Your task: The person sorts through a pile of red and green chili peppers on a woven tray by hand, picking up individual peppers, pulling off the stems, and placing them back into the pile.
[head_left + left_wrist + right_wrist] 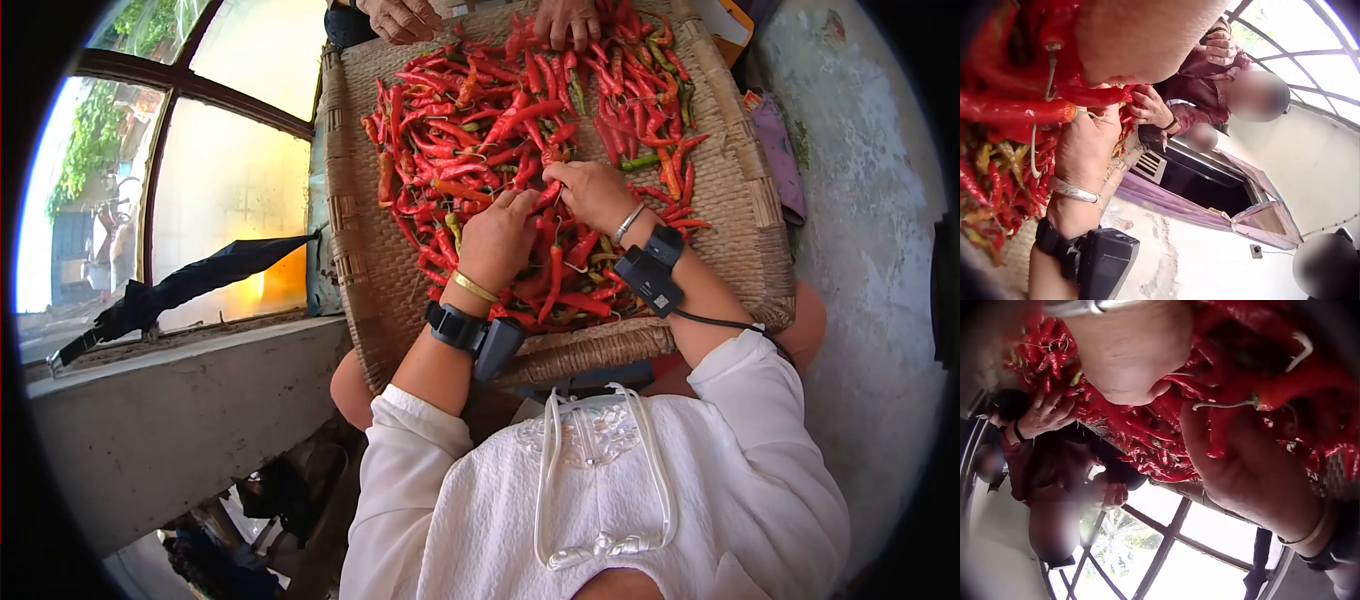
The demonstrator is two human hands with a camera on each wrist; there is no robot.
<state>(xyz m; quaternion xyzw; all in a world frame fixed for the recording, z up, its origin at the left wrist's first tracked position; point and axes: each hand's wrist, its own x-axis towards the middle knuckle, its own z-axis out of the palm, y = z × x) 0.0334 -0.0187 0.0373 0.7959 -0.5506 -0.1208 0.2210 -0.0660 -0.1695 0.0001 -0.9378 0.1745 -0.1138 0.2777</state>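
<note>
A pile of red chili peppers [450, 150], with a few green and orange ones, fills the woven tray [745, 190]. Over its near half, my left hand [497, 240] has its fingers curled round a red chili pepper [1217, 434], whose end shows below the fingers in the right wrist view. Close on the right, my right hand [592, 195] pinches at a red chili pepper [1100, 95] between the two hands. The fingertips of both hands nearly meet, and the fingers partly hide what they hold. Loose chilies with pale stems lie around them.
Across the tray, another person's hand [567, 22] reaches into the chilies, and that person's other hand [402, 18] is over the far left edge. A folded dark umbrella [190, 280] leans by the window on the left. A wall [860, 200] stands on the right.
</note>
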